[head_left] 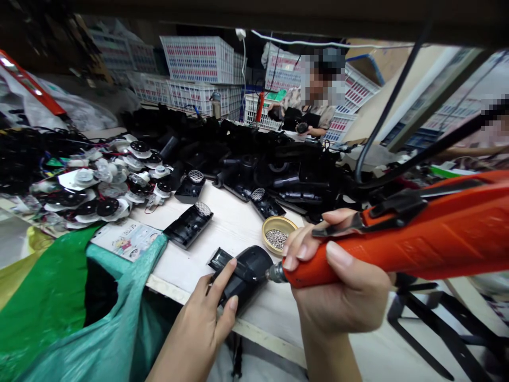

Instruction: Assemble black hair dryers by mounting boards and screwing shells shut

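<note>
A black plastic housing is held down on the near edge of the desk, just in front of a small brass-coloured dish of screws. It is steadied by the left hand, whose grip is closed on it: the index finger lies along its near side and the thumb presses its lower edge, so that the part is pinned against the desk surface and cannot turn under the tool.

The orange electric screwdriver is gripped by the right hand, with the fingers wrapped around the barrel and one fingertip lying near the black lever on top. The metal tip is set against the right end of the housing; whether a screw sits under it cannot be told, since the contact point is small and dark. The tool is held nearly level, its cable rising toward the upper right.

The dish is placed close beside the right hand, within easy reach. Two similar black housings with mesh grilles lie further back on the desk, and beyond them a large heap of black parts is piled. To the left, white and black round fan pieces are spread out. A green plastic bag hangs open at the near left corner. White crates are stacked at the back, where another person is seated at work.
</note>
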{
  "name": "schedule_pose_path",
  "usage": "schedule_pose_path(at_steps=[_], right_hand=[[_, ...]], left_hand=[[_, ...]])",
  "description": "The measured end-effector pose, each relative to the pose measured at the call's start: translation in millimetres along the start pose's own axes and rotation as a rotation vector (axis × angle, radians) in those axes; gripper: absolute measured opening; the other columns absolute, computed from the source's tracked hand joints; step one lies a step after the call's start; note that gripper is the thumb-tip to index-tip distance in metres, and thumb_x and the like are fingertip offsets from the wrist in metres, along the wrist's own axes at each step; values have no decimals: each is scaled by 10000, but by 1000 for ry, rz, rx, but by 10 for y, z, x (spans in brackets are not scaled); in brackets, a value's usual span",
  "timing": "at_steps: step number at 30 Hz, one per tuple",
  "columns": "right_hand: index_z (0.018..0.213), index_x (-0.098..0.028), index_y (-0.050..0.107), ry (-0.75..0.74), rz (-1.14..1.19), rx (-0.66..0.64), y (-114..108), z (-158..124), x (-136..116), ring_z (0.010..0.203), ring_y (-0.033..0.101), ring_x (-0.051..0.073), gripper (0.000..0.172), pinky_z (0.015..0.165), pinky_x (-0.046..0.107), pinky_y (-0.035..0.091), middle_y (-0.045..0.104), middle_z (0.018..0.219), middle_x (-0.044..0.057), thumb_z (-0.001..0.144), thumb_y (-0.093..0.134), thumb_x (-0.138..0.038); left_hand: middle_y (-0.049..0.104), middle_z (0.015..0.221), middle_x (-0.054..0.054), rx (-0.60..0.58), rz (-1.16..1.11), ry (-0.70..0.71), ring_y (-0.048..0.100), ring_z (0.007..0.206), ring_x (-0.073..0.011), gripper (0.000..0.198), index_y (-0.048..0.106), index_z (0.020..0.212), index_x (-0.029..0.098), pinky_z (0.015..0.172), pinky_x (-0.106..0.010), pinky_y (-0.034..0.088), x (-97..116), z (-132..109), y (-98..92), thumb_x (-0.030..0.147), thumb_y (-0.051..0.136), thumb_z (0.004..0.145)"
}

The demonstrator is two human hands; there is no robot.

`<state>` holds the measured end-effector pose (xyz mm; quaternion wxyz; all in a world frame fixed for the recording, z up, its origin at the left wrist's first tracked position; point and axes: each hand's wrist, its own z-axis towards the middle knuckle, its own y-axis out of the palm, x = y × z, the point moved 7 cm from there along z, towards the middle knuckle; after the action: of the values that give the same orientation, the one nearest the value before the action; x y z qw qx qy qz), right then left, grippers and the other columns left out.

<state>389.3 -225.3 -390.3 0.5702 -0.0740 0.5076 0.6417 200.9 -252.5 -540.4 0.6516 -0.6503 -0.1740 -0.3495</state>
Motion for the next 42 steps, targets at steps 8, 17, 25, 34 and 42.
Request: schedule_pose_path(at_steps=[8, 17, 25, 34, 42], right_hand=[[896, -208, 727, 7, -16, 11, 4, -8, -7, 395, 536, 167, 183, 385, 290, 438, 608, 541, -27, 727, 667, -174], [884, -203, 730, 0, -35, 24, -5, 0, -24, 391, 541, 163, 180, 394, 290, 444, 611, 532, -30, 717, 672, -165], [840, -211, 742, 16, -54, 35, 36, 5, 19, 375, 556, 160, 158, 424, 298, 450, 602, 530, -40, 704, 672, -168], [872, -204, 686, 55, -115, -48, 131, 28, 162, 383, 540, 156, 135, 358, 280, 442, 573, 557, -55, 739, 699, -185], [643, -227, 487, 43, -163, -354, 488, 44, 283, 404, 454, 94, 224, 363, 237, 398, 485, 583, -69, 767, 649, -134]], left_hand=[[632, 1311, -133, 14, -17, -1, 687, 1152, -270, 530, 381, 1581, 357, 964, -476, 596, 40, -23, 11, 457, 367, 1061], [637, 1294, -146, -25, -30, -33, 676, 1170, -298, 542, 384, 1582, 352, 969, -515, 586, 98, 11, -19, 483, 323, 1060], [641, 1273, -166, -9, -32, -28, 681, 1161, -318, 554, 423, 1569, 322, 936, -524, 596, 117, 5, -18, 490, 313, 1052], [650, 1242, -164, -13, -78, -108, 697, 1102, -327, 602, 473, 1543, 284, 936, -549, 580, 123, 53, -46, 537, 340, 1013], [649, 1208, -201, -15, -85, -146, 684, 1079, -360, 662, 544, 1479, 202, 911, -570, 564, 85, 55, 7, 584, 290, 1001]])
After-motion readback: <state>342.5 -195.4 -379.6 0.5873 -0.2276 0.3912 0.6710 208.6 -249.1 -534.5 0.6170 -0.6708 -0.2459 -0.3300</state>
